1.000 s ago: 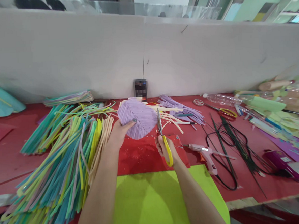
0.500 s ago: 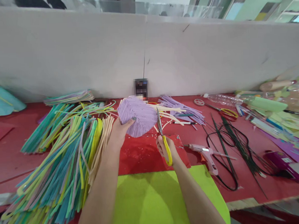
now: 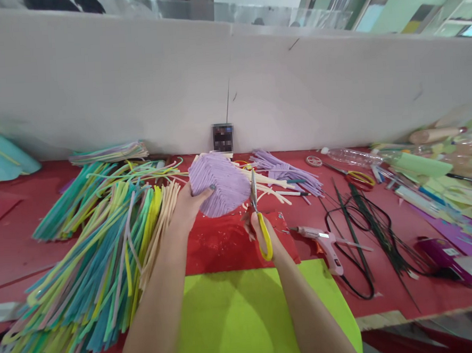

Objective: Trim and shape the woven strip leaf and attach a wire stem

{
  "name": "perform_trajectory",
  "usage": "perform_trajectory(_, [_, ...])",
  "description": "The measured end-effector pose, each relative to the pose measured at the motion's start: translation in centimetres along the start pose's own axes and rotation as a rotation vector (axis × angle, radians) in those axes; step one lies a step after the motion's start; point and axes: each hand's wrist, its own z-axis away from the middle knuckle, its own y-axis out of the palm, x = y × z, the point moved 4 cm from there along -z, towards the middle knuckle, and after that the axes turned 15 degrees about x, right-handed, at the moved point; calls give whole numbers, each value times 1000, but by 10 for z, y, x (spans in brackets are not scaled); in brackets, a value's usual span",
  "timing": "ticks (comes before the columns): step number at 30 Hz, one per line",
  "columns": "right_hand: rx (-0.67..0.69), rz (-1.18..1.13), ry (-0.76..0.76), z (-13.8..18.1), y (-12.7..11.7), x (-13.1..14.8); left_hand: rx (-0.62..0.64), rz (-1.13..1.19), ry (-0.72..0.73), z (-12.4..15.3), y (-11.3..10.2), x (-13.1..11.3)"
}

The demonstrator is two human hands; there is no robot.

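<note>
My left hand point(image 3: 195, 200) is closed on the left edge of a purple leaf shape point(image 3: 220, 183) made of slanting rows of pipe cleaners, thumb on its face. In my right hand point(image 3: 259, 228) is a pair of scissors point(image 3: 265, 238) with yellow handles, blades pointing up. The blades stand at the leaf's right edge; whether they touch it I cannot tell. Below the leaf lies a red sheet point(image 3: 224, 246) strewn with small pale scraps. Cream pipe cleaners point(image 3: 270, 179) and a bundle of purple ones point(image 3: 295, 173) rest behind the scissors.
A large heap of coloured pipe cleaners point(image 3: 101, 264) covers the left side. On the right lie a pink glue gun point(image 3: 323, 240) with a black cord, dark green stems point(image 3: 379, 231), other scissors point(image 3: 360, 179) and a clear bottle point(image 3: 350, 157). A white partition point(image 3: 134, 81) stands behind.
The leaf has shifted slightly right in my left hand's hold. The scissors have turned a little more upright, and their blades look closer together.
</note>
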Motion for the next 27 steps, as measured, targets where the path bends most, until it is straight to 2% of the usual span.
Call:
perform_trajectory(6, [11, 25, 20, 1, -1, 0, 6, -36, 3, -1, 0, 1])
perform_trajectory(14, [16, 23, 44, 1, 0, -1, -8, -161, -4, 2, 2, -10])
perform_trajectory(18, [34, -14, 48, 3, 1, 3, 52, -147, 12, 1, -1, -8])
perform_trajectory(27, [68, -58, 67, 5, 2, 10, 38, -132, -2, -1, -6, -5])
